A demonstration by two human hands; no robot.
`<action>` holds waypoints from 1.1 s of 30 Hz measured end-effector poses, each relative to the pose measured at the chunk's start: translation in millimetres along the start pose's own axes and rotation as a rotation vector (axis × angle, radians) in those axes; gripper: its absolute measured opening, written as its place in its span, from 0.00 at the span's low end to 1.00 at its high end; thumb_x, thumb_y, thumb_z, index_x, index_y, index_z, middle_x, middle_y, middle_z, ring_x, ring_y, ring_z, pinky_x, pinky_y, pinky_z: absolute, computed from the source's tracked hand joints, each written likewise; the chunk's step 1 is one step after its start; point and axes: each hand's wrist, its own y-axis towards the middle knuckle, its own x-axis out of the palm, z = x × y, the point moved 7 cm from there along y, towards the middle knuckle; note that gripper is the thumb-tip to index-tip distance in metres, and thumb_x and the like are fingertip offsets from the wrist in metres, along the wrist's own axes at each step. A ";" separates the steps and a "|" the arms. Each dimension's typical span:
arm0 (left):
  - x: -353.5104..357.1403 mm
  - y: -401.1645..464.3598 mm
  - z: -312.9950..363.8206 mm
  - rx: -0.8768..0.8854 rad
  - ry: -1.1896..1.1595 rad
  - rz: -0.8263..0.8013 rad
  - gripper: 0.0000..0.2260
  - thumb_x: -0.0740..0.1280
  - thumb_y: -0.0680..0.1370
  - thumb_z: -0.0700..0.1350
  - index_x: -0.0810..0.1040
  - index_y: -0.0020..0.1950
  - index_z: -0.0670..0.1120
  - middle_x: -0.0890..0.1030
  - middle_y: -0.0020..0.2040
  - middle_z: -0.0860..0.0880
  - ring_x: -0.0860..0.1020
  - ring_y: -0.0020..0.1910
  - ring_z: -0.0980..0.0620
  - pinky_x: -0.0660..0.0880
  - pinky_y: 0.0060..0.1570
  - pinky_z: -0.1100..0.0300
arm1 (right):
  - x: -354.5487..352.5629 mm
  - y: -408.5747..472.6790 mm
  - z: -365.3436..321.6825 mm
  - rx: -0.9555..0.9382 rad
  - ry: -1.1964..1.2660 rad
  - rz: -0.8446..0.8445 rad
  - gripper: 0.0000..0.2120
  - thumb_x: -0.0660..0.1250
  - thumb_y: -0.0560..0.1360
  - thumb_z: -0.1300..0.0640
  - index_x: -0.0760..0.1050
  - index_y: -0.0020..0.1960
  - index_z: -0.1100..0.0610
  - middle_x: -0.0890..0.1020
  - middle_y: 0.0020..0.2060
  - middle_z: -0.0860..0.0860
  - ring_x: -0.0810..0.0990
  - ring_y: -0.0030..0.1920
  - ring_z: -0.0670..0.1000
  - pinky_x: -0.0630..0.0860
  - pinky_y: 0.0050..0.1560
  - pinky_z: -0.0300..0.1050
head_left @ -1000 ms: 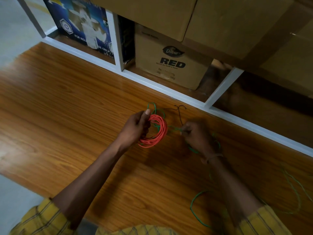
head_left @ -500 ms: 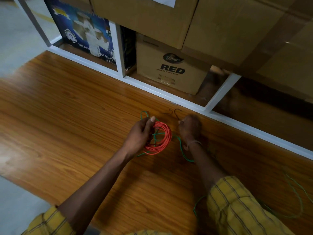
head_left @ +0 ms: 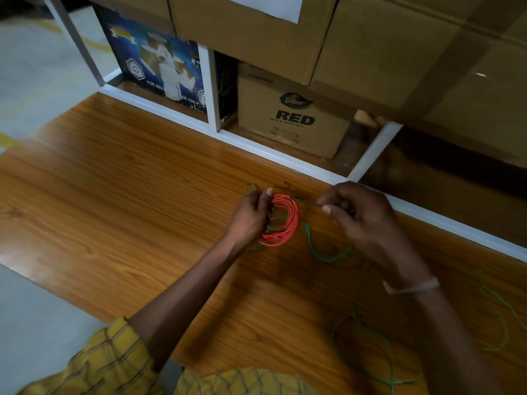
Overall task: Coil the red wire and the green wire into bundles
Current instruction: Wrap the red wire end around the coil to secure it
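Observation:
The red wire (head_left: 288, 223) is wound into a round bundle, held up on edge over the wooden tabletop (head_left: 128, 201). My left hand (head_left: 251, 218) grips the bundle's left side, thumb on top. My right hand (head_left: 362, 220) is just right of it, its thumb and forefinger pinched on a thin dark wire (head_left: 306, 201) that leads to the top of the bundle. The green wire (head_left: 322, 256) is uncoiled. It passes through and behind the red bundle, then trails in loose loops across the table to the lower right.
A white shelf frame (head_left: 285, 156) borders the table's far edge. Behind it stand a cardboard box marked RED (head_left: 293, 121) and a blue printed box (head_left: 159, 67). Large cardboard boxes (head_left: 399, 52) sit above. Grey floor lies to the left.
My right hand has drawn back from the table's far edge to the right of the red bundle, now pinching the thin dark wire. My left hand keeps hold of the bundle.

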 end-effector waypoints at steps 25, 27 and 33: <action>17.1 -17.5 9.1 0.040 0.168 -0.005 0.22 0.64 0.82 0.64 0.82 0.50 0.45 0.88 0.43 0.45 0.75 0.29 0.55 0.71 0.36 0.52 | 56.4 -43.6 -25.1 -0.284 -0.590 0.230 0.02 0.71 0.78 0.64 0.83 0.50 0.60 0.80 0.43 0.54 0.77 0.43 0.55 0.75 0.39 0.47; 16.8 -18.2 8.9 0.011 0.047 0.011 0.18 0.68 0.82 0.59 0.82 0.47 0.44 0.88 0.40 0.48 0.78 0.31 0.58 0.72 0.38 0.55 | 54.1 -46.0 -26.3 -0.303 -0.565 0.255 0.04 0.71 0.78 0.63 0.83 0.52 0.60 0.81 0.44 0.54 0.78 0.43 0.54 0.76 0.40 0.45; 18.1 -20.1 22.4 0.059 -0.084 -0.003 0.09 0.70 0.84 0.42 0.85 0.58 0.37 0.88 0.52 0.37 0.85 0.48 0.51 0.81 0.51 0.56 | 44.0 -39.0 -20.6 -0.210 -0.440 0.197 0.04 0.73 0.78 0.62 0.82 0.52 0.58 0.81 0.45 0.52 0.80 0.44 0.53 0.81 0.40 0.51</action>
